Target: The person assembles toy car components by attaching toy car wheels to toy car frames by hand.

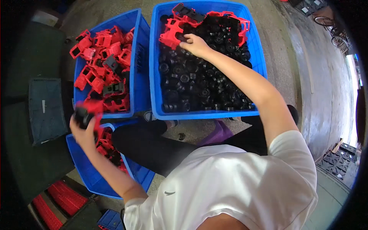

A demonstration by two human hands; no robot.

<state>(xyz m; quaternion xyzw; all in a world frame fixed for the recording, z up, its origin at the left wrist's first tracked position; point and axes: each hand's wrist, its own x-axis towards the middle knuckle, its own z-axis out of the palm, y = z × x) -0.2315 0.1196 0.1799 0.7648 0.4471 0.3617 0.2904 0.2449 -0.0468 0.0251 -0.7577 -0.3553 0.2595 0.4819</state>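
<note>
My left hand (83,132) is closed around a red and black toy car body (96,107), smeared by motion, above the gap between two blue bins. Over the large blue bin (154,76), my right hand (196,46) pinches the edge of a red toy car body (171,33) at the bin's far left. Beneath it lie many small black wheels (191,90). More red car bodies (243,32) rest on the wheels along the far side, one with a black part (189,13) on it.
A second blue bin (140,65) on the left is heaped with red car bodies (97,73). Nearer me, a smaller blue bin (82,168) holds more red parts. A purple object (218,133) sits between my legs. Black trays (337,163) lie far right.
</note>
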